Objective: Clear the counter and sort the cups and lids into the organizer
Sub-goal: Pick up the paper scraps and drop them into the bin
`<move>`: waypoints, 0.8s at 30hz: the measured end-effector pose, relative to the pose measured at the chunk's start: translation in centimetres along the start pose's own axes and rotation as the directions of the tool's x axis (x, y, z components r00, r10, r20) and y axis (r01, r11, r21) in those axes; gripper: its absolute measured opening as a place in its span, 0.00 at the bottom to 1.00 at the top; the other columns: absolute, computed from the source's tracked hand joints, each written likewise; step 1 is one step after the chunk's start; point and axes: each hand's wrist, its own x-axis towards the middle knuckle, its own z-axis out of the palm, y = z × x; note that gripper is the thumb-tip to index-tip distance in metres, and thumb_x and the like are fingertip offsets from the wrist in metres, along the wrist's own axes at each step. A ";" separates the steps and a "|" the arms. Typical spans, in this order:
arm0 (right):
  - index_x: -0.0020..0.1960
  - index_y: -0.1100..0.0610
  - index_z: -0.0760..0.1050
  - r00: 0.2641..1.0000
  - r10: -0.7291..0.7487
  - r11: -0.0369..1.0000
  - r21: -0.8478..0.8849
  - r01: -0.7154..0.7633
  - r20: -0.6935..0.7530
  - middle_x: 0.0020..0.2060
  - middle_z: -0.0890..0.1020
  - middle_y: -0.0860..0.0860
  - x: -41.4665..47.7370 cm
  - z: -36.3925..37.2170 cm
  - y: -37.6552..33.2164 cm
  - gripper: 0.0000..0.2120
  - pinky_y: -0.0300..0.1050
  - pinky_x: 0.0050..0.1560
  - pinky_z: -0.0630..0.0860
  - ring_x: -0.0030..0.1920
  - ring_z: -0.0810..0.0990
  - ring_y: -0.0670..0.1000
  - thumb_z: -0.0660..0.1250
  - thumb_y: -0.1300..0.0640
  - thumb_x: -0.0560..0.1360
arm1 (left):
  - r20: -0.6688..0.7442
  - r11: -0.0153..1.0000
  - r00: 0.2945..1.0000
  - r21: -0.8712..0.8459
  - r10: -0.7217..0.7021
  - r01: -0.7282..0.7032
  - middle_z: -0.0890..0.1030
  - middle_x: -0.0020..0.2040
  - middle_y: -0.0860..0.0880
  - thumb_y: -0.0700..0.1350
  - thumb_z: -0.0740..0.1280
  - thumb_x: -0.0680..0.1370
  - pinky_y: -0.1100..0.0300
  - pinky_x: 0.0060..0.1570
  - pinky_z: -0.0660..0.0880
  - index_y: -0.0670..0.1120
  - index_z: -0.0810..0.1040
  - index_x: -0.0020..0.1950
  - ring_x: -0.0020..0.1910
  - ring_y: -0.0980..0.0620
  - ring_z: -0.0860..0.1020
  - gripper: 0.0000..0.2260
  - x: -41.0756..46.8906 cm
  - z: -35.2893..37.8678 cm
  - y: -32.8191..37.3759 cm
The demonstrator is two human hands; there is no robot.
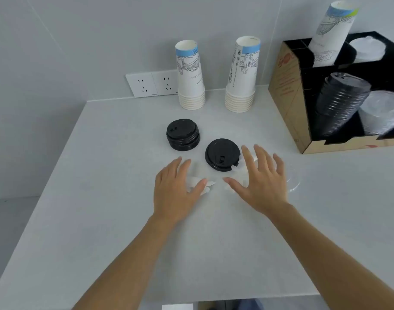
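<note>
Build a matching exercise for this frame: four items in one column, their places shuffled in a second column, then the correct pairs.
Items
1. small stack of black lids
2. single black lid
3. tall stack of black lids
4. two stacks of paper cups

Places
A. in the organizer, front compartment
B. upside down on the counter by the wall
C. on the counter just beyond the left hand
D. on the counter beside the right hand

Pairs: 1-C, 2-D, 3-A, 4-B

clear lids (292, 182) perhaps, blurred under right hand (262, 180)
</note>
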 end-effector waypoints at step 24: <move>0.47 0.68 0.77 0.971 -0.075 0.936 0.320 0.146 -0.226 0.36 0.76 0.62 -1.2 1.5 -2.1 0.17 0.43 0.29 0.71 0.31 0.75 0.60 0.51 0.68 0.69 | 0.143 0.842 0.989 -0.530 -0.025 0.098 0.74 0.63 0.52 0.34 0.52 0.81 0.72 0.63 0.63 0.45 0.71 0.67 0.65 0.53 0.71 0.18 -1.0 -0.2 -1.3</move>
